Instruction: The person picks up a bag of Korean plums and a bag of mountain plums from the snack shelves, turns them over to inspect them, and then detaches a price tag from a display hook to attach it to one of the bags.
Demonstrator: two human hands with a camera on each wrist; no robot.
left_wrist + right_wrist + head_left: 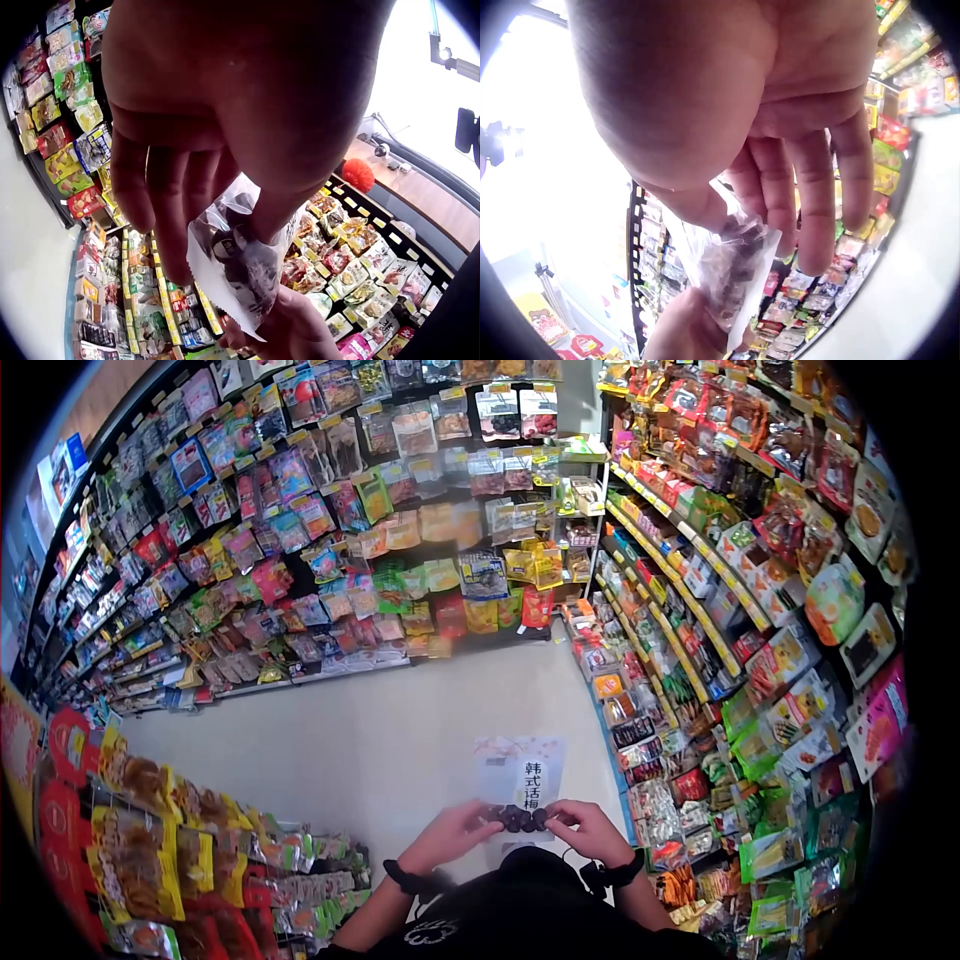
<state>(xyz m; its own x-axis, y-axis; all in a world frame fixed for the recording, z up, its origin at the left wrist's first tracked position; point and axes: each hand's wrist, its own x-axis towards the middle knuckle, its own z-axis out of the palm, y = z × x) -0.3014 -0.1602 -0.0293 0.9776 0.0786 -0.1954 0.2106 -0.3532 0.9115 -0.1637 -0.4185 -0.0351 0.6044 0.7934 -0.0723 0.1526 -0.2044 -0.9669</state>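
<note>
In front of the body, both hands hold a bag of dried plums (519,818) between them. The bag is pale, with black Chinese lettering on its front and a clear part that shows dark round plums. My left hand (453,834) pinches it at one side between thumb and fingers. At the opposite side my right hand (592,830) pinches it the same way. In the left wrist view, the bag (236,259) shows a serrated edge and clear film over the plums. The right wrist view has the bag (731,270) below the thumb, the other hand gripping its far end.
A long wall rack of hanging snack packets (300,520) runs along the far side. Stepped shelves (690,590) full of packets rise close on the right. At the lower left stands a display of yellow bags (135,860). Pale floor (330,750) lies between them.
</note>
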